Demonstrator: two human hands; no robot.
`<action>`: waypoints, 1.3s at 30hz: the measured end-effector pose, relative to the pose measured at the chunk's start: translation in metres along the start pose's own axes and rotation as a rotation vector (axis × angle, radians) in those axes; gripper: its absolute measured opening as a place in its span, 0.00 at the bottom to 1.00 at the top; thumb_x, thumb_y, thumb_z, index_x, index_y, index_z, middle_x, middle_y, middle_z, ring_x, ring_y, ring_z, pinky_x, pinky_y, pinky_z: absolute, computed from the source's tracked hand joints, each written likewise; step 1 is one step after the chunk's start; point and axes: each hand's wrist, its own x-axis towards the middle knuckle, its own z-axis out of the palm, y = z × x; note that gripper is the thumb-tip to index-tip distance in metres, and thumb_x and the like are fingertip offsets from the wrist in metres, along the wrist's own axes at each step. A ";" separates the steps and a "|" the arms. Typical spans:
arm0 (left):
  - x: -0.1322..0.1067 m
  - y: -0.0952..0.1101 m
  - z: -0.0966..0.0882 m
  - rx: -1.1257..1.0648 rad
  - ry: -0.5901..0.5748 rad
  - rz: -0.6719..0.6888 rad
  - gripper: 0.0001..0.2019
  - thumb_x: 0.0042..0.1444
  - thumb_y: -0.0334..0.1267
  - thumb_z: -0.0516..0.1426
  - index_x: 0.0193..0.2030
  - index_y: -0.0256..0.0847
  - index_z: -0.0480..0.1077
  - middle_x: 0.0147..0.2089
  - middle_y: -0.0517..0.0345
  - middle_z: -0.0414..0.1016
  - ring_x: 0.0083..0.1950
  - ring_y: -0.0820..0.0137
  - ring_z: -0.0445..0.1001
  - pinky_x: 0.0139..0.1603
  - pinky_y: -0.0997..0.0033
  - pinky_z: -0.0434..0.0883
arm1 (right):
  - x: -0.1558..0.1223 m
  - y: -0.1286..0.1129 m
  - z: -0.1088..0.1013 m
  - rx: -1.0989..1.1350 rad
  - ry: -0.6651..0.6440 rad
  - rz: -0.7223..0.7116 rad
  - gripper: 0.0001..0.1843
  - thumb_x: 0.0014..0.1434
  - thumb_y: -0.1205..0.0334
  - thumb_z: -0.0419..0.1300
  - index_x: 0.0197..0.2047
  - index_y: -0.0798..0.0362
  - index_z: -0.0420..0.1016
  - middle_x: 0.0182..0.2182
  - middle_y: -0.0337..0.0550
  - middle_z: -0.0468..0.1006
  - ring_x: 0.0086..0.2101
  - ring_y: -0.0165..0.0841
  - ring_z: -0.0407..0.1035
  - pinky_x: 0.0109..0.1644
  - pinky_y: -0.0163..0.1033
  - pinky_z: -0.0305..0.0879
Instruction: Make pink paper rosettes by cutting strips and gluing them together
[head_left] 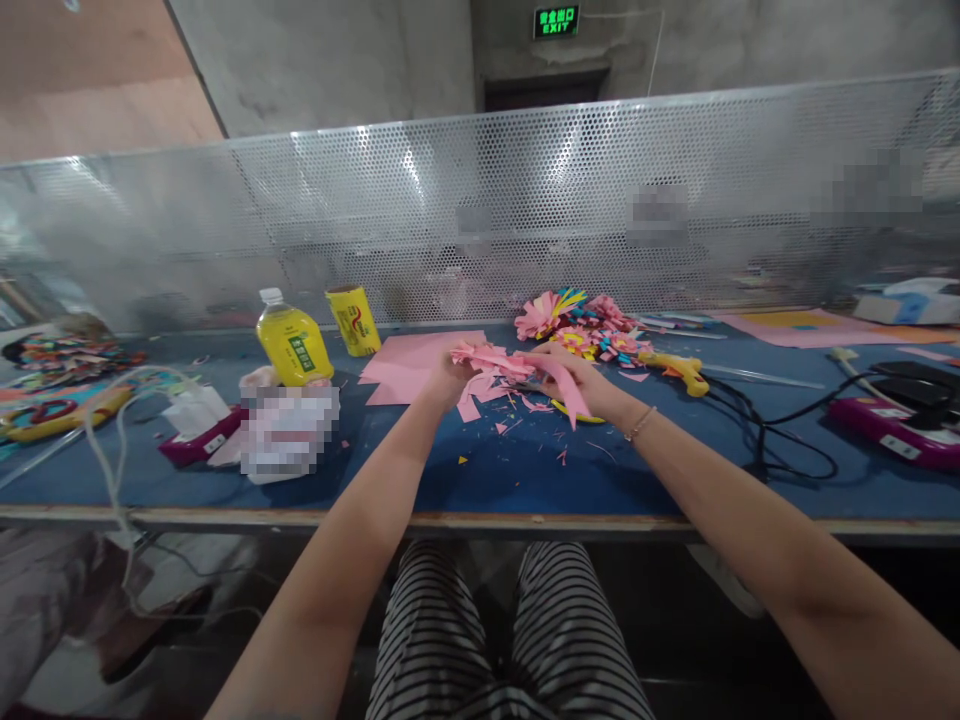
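Note:
My left hand (447, 376) is closed around a bunch of cut, folded pink paper (491, 360), held just above the table. My right hand (576, 376) is closed on a pink paper strip (571, 396) that hangs down below its fingers. Both hands are close together, and the pink paper spans the gap between them. Under the right hand a curved yellow piece (581, 413) shows in part; its kind is hidden. Flat pink paper sheets (405, 362) lie beside my left hand. Small paper scraps (501, 428) are strewn below the hands.
Behind my right hand lies a pile of colourful paper flowers (577, 325). A yellow glue gun (679, 372) with a black cord lies to the right. On the left stand a bottle of yellow liquid (294, 340) and a yellow can (352, 320). A perforated metal screen (420, 220) closes the back.

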 end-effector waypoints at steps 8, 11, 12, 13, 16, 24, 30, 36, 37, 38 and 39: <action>0.005 -0.003 -0.008 0.012 0.015 0.307 0.03 0.34 0.29 0.55 0.20 0.38 0.69 0.41 0.56 0.72 0.44 0.68 0.68 0.45 0.69 0.64 | -0.001 -0.006 0.002 -0.321 -0.037 -0.253 0.27 0.51 0.69 0.54 0.55 0.47 0.58 0.44 0.48 0.62 0.46 0.35 0.58 0.50 0.47 0.59; 0.003 0.000 -0.010 0.043 0.023 0.316 0.03 0.35 0.28 0.55 0.20 0.38 0.69 0.42 0.55 0.71 0.46 0.68 0.68 0.45 0.69 0.64 | -0.002 -0.007 0.001 -0.368 -0.028 -0.266 0.28 0.50 0.68 0.55 0.55 0.48 0.56 0.46 0.49 0.61 0.47 0.37 0.57 0.52 0.48 0.56; 0.002 0.001 -0.010 0.059 0.020 0.314 0.03 0.35 0.28 0.55 0.20 0.38 0.69 0.42 0.54 0.71 0.46 0.67 0.67 0.45 0.69 0.64 | -0.002 -0.007 0.000 -0.378 -0.022 -0.273 0.28 0.50 0.68 0.55 0.55 0.48 0.56 0.46 0.49 0.61 0.48 0.37 0.56 0.52 0.49 0.56; 0.001 0.002 -0.010 0.073 0.012 0.314 0.04 0.35 0.28 0.55 0.21 0.38 0.69 0.42 0.54 0.71 0.46 0.67 0.67 0.45 0.69 0.64 | -0.002 -0.007 0.000 -0.386 -0.020 -0.281 0.28 0.50 0.69 0.54 0.55 0.48 0.56 0.46 0.49 0.61 0.48 0.37 0.56 0.52 0.49 0.56; -0.002 0.006 -0.009 0.087 -0.019 0.338 0.04 0.34 0.28 0.57 0.21 0.38 0.70 0.40 0.55 0.71 0.45 0.66 0.68 0.44 0.69 0.64 | -0.002 -0.007 0.001 -0.395 -0.046 -0.290 0.27 0.51 0.70 0.53 0.55 0.48 0.56 0.45 0.49 0.60 0.48 0.37 0.56 0.52 0.48 0.57; -0.003 0.009 -0.005 0.179 -0.015 0.310 0.04 0.34 0.29 0.57 0.20 0.39 0.70 0.38 0.55 0.73 0.44 0.66 0.69 0.46 0.66 0.65 | -0.002 -0.007 0.001 -0.376 -0.129 -0.306 0.24 0.52 0.71 0.52 0.53 0.45 0.62 0.44 0.46 0.60 0.46 0.33 0.58 0.48 0.44 0.61; -0.001 0.006 -0.006 0.101 -0.084 0.327 0.04 0.35 0.27 0.56 0.20 0.38 0.70 0.32 0.54 0.73 0.38 0.69 0.70 0.43 0.69 0.66 | -0.004 -0.007 0.005 -0.372 -0.108 -0.333 0.23 0.53 0.71 0.52 0.52 0.47 0.63 0.45 0.46 0.64 0.47 0.32 0.60 0.48 0.42 0.62; 0.004 -0.002 -0.006 0.072 -0.042 0.336 0.03 0.33 0.29 0.56 0.19 0.38 0.69 0.29 0.56 0.73 0.38 0.68 0.70 0.44 0.67 0.66 | -0.006 -0.010 0.007 -0.423 -0.144 -0.346 0.24 0.54 0.69 0.51 0.55 0.48 0.61 0.51 0.44 0.66 0.51 0.32 0.59 0.55 0.44 0.57; 0.005 -0.002 -0.006 0.065 -0.039 0.339 0.02 0.33 0.29 0.56 0.19 0.38 0.69 0.29 0.56 0.73 0.38 0.68 0.70 0.44 0.67 0.66 | -0.006 -0.010 0.007 -0.443 -0.158 -0.343 0.24 0.54 0.68 0.51 0.55 0.49 0.60 0.51 0.44 0.65 0.51 0.32 0.59 0.55 0.44 0.58; 0.005 -0.003 -0.006 0.056 -0.039 0.340 0.02 0.33 0.30 0.56 0.19 0.39 0.68 0.29 0.56 0.73 0.38 0.67 0.70 0.44 0.67 0.66 | -0.006 -0.009 0.008 -0.461 -0.174 -0.334 0.24 0.54 0.68 0.51 0.56 0.49 0.59 0.52 0.44 0.64 0.52 0.32 0.59 0.55 0.44 0.58; 0.006 -0.003 -0.007 0.046 -0.040 0.333 0.02 0.33 0.30 0.56 0.18 0.39 0.68 0.29 0.56 0.73 0.38 0.67 0.70 0.44 0.66 0.67 | -0.006 -0.008 0.008 -0.475 -0.189 -0.323 0.25 0.55 0.68 0.50 0.56 0.49 0.58 0.53 0.44 0.63 0.52 0.32 0.58 0.55 0.44 0.58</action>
